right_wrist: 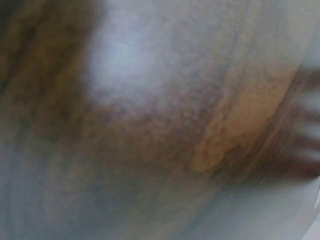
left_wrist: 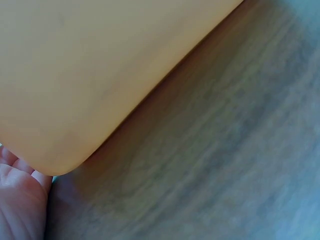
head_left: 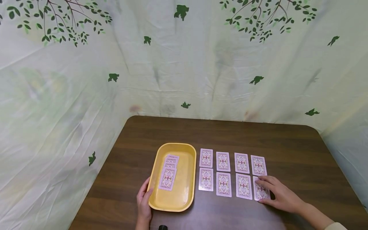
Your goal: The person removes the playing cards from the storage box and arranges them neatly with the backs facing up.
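Note:
In the head view my left hand point(head_left: 143, 201) grips the left side of a yellow tray point(head_left: 189, 204), its thumb over the rim and the other fingers mostly hidden. Inside that tray lies an overlapping column of face-down playing cards point(head_left: 167, 179). The left wrist view has the tray's outer wall point(left_wrist: 100, 75) large, with part of the left hand at its lower corner. My right hand point(head_left: 280, 193) holds the nearest card at the right end point(head_left: 261, 193) between fingers at its top edge and thumb at its bottom edge. The right wrist view is badly blurred.
Two rows of face-down cards point(head_left: 223, 184) lie right of the tray on a dark wooden table point(head_left: 115, 179). A small black object point(head_left: 163, 227) shows at the bottom edge. Behind the table hangs a pale cloth point(head_left: 184, 64) with leaf prints.

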`<state>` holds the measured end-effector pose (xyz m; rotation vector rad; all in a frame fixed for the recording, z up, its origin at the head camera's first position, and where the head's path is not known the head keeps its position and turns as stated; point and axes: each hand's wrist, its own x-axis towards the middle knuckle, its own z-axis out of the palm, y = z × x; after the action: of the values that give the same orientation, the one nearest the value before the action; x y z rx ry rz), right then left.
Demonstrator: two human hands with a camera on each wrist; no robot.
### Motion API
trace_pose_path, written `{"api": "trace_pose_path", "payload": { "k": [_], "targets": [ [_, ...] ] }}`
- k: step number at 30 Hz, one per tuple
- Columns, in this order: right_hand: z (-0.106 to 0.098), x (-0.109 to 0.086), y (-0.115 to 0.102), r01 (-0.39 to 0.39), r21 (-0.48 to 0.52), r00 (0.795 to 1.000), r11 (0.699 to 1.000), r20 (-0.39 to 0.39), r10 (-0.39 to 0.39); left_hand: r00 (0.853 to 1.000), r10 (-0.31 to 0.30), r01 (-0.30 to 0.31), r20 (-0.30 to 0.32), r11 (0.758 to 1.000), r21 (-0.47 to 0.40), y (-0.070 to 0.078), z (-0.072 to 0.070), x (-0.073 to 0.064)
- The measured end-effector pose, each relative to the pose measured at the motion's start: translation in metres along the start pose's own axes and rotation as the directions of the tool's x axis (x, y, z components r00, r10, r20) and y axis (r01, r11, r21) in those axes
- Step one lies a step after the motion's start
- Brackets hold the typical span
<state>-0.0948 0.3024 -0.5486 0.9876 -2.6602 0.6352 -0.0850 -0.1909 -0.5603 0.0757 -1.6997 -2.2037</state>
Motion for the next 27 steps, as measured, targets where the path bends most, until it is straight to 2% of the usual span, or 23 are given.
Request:
{"api": "trace_pose_path", "payload": {
  "k": [11, 27],
  "targets": [
    [-0.0014, 0.0017, -0.0006, 0.012, 0.013, 1.0, 1.0, 0.004, -0.012, 1.0, 0.0, 0.0, -0.005, 1.0, -0.001, 0.0002, 0.0002, 0.0001],
    [-0.0019, 0.0019, -0.0008, -0.032, 0.019, 0.999, 0.999, 0.024, 0.031, 1.0, 0.015, -0.015, -0.002, 1.0, -0.005, -0.0013, -0.0004, 0.0009]
  ]
}}
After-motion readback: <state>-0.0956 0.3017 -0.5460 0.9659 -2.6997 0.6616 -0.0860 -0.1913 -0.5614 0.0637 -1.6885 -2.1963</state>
